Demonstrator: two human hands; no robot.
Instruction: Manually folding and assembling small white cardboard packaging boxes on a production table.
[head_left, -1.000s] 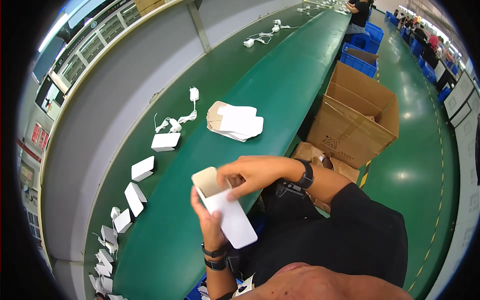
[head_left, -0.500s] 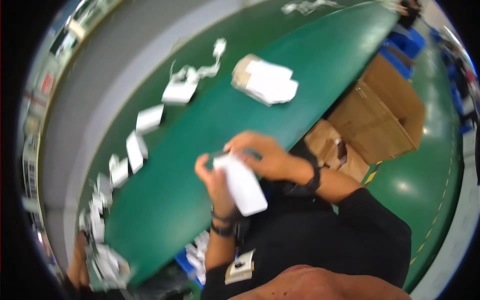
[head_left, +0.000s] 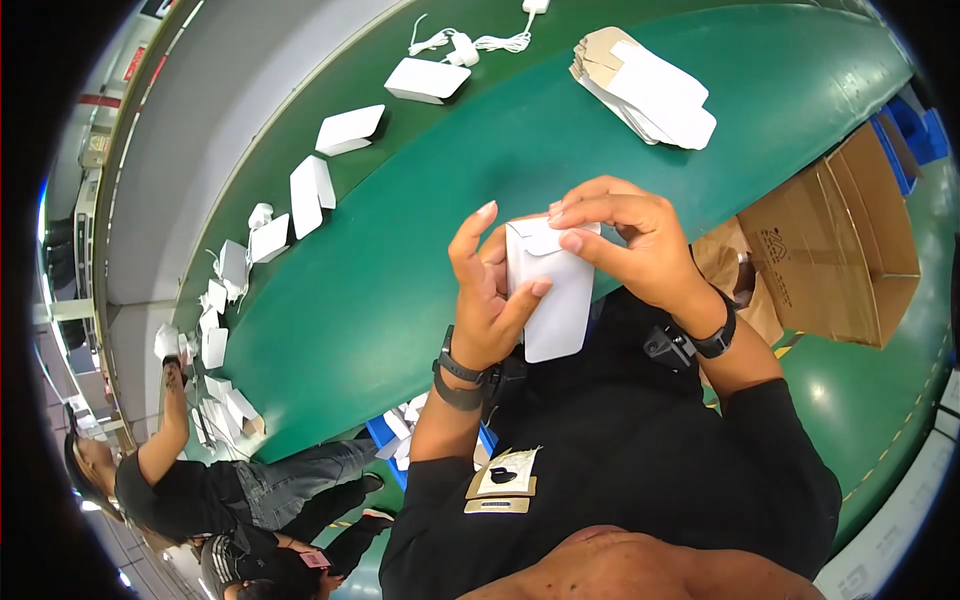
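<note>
Head cam: white rectangular card box point(head_left: 560, 310) w/ tongue flap at top end, held up in both hands in front of wearer's black shirt point(head_left: 620, 430), near edge of long green work surface point(head_left: 420, 270) behind it. Flap end faces away from wearer, flap lies over box front, can't tell if tucked fully.

L hand point(head_left: 485, 305): grips box's left side, thumb pressed on front face, index lifted & spread clear of box, other fingers curled behind, partly hidden.

R hand point(head_left: 655, 240): thumb on flap, index + middle tips at top edge, i.e. pinching box at flap end; remaining fingers partly hidden, can't tell fully. Black band on each wrist.

Surroundings: stack of flat white/brown card blanks point(head_left: 655, 95) on green surface, beyond R hand, well apart. Row of white folded card pieces point(head_left: 350, 130) runs along far strip, w/ white plug adapter and coiled cable point(head_left: 463, 48) just beside top one. Open brown cardboard carton point(head_left: 800, 245) on right, crumpled brown paper point(head_left: 765, 300) next to it. Blue plastic bin point(head_left: 380, 432) w/ white pcs in it, lower left, near wearer's L forearm. Co-worker in black top point(head_left: 180, 490) at far left, one arm out to row's near end; finger detail too small to tell.
</note>
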